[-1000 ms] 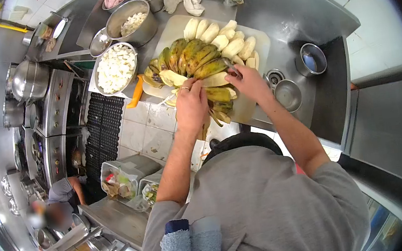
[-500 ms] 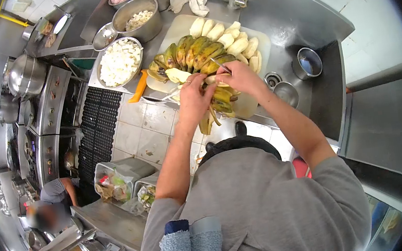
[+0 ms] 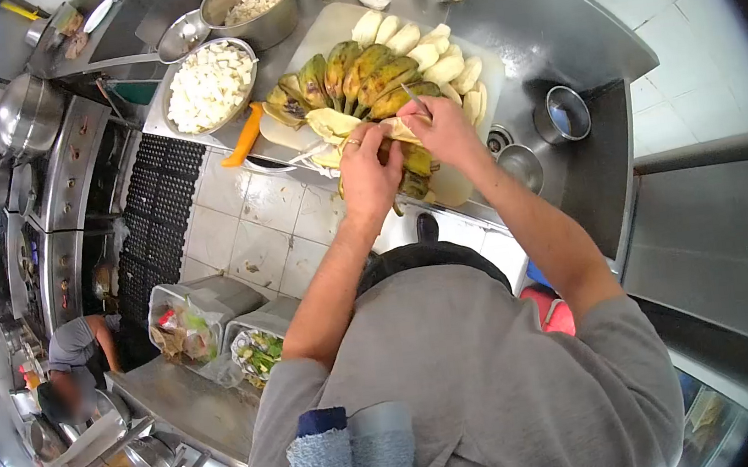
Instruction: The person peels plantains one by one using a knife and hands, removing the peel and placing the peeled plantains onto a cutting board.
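My left hand (image 3: 369,174) is closed on a plantain (image 3: 399,129) whose pale flesh shows where the skin is off. My right hand (image 3: 450,132) grips a small knife with its blade (image 3: 414,98) pointing up and away, fingertips against the same plantain. Just beyond, a bunch of unpeeled plantains (image 3: 361,76), green-yellow with dark patches, lies on a white cutting board (image 3: 328,31). Peeled plantains (image 3: 444,69) line the board's far and right side. Yellow-green plantain pieces (image 3: 418,162) sit partly hidden under my hands. Pale peels (image 3: 332,124) rest to the left.
An orange-handled tool (image 3: 243,139) juts over the counter's left edge. Beside it stand a bowl of white cubes (image 3: 210,86) and a metal pot (image 3: 281,28). A metal cup (image 3: 561,115) is in the sink at right. Waste bins (image 3: 226,292) stand behind left; a person bends there.
Both hands have stayed around the plantain, and more of its pale flesh shows between them. A peel strip that hung below my hands is mostly out of sight. The camera view has shifted slightly.
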`<state>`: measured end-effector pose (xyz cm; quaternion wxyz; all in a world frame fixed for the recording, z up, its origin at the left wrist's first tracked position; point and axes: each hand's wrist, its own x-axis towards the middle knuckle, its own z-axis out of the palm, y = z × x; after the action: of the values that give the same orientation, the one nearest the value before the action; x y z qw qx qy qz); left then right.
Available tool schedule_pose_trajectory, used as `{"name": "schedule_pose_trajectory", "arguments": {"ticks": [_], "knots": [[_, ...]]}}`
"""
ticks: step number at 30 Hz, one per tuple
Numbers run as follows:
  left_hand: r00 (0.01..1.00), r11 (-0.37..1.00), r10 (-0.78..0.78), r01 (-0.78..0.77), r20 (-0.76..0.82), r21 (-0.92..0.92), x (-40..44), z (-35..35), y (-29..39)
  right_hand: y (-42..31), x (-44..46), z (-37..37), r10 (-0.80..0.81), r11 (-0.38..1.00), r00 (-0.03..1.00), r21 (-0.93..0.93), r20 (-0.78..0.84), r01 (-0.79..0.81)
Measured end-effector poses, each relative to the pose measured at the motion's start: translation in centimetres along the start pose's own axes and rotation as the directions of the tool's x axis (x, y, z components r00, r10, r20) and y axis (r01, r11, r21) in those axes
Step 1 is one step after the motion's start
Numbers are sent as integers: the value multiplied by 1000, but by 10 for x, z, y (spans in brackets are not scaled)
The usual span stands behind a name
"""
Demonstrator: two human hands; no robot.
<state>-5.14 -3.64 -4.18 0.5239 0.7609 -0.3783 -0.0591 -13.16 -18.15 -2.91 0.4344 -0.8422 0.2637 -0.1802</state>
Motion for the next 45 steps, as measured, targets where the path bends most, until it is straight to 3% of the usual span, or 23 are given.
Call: {"name": "schedule_pose_trajectory", "arguments": {"ticks": [1,4,7,12,16,24,30,33,39,43,44,45], "knots": [[998,997,-60,60,2,-56,3,-3,5,-1,2,1,-45,999,997,-6,-64,44],[998,998,-57,57,-1,19,2,-5,10,3,11,-2,184,983,979,-46,88,-180],[999,990,-39,35,33,135,5,-8,10,-9,26,-21,409,900,863,24,297,-435],[981,952,190,-172,-47,254,2,6,-2,8,28,-15,273,953,912,42,306,-299],[959,933,273,-247,-70,260,-2,11,-13,26,28,-2,186,980,938,14,293,-198],[912,891,397,-358,-99,279,-2,13,-26,16,25,0,431,798,817,259,384,-543],[961,958,251,-229,-114,175,-5,15,-29,38,20,4,374,685,826,476,421,-552],[963,963,243,-224,-118,150,-1,11,-27,39,18,-1,271,669,822,515,501,-535],[1000,995,9,-9,-3,96,1,-5,2,38,8,11,228,656,898,622,377,-427],[999,998,-45,44,18,51,4,-7,-1,36,4,9,253,714,895,554,367,-429],[989,988,-138,141,48,-66,6,-8,-8,33,4,11,256,725,900,546,353,-420],[988,987,-142,145,57,-64,10,-11,-7,32,4,12,257,737,905,537,338,-410]]}}
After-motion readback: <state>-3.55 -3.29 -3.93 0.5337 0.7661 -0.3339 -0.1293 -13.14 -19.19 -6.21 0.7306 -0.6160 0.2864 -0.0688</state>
